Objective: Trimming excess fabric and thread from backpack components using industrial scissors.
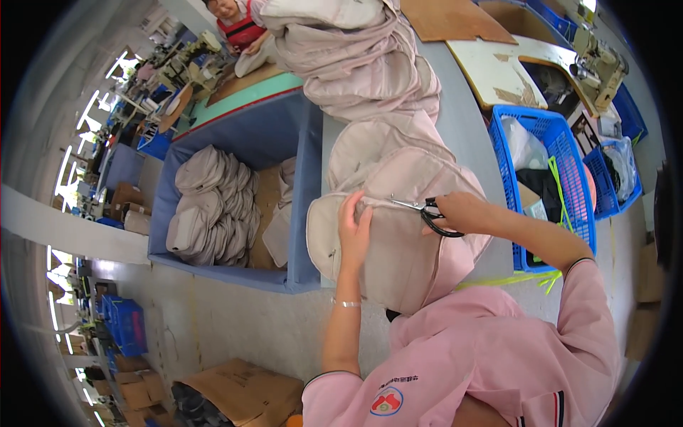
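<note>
A pale pinkish-beige sewn bag piece (402, 245) with a seam and small metal zipper pulls lies in front of me on the grey table. My left hand (353, 231) rests on its left part, fingers stretched out and thumb apart. In my right hand (459, 212) is a pair of scissors (432, 215) with black handles. Their silver blades point left, over the seam near a zipper pull. Whether the tips touch the fabric or a thread, I cannot tell.
Beyond the piece rises a tall stack of similar bag pieces (356, 64). A blue-walled bin (307, 213) at left holds more of them. Blue plastic baskets (580, 196) stand at right. A co-worker (245, 32) handles a piece at the far table; a carton (245, 391) sits lower left.
</note>
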Available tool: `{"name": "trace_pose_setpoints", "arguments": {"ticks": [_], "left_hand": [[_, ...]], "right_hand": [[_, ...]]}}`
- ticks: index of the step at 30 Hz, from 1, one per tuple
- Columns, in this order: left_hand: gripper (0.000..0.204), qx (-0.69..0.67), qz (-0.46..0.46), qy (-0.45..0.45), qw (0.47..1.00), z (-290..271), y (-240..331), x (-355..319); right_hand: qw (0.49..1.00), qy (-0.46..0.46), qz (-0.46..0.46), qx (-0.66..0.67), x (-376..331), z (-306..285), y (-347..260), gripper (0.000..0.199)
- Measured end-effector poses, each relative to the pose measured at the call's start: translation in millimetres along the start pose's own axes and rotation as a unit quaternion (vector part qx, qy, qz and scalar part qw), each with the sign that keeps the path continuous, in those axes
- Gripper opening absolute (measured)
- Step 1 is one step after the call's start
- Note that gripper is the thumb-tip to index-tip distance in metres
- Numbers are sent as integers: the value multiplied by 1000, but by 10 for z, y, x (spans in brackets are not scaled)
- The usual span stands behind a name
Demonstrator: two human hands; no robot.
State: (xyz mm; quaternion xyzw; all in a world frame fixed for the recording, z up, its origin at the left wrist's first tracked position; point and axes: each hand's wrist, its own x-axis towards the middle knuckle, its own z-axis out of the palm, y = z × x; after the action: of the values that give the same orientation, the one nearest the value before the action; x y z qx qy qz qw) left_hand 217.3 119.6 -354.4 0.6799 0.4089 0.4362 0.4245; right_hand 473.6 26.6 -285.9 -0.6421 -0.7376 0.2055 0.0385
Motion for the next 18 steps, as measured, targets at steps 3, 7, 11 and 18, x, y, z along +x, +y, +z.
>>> {"name": "trace_pose_setpoints", "arguments": {"ticks": [3,7,11,18], "left_hand": [[32,-64,-125,141,980,-55,-47,-598],[20,-32,-254,286,923,54,-263,-1853],[25,-256,-465,240,813,409,-432,-2739],[29,-439,-381,312,751,622,-489,-2734]], "right_hand": [[990,41,12,137,15,33,103,71],[981,122,68,136,172,-16,115,69],[985,129,59,102,547,-33,-42,62],[955,96,-84,270,937,267,-201,28]]}}
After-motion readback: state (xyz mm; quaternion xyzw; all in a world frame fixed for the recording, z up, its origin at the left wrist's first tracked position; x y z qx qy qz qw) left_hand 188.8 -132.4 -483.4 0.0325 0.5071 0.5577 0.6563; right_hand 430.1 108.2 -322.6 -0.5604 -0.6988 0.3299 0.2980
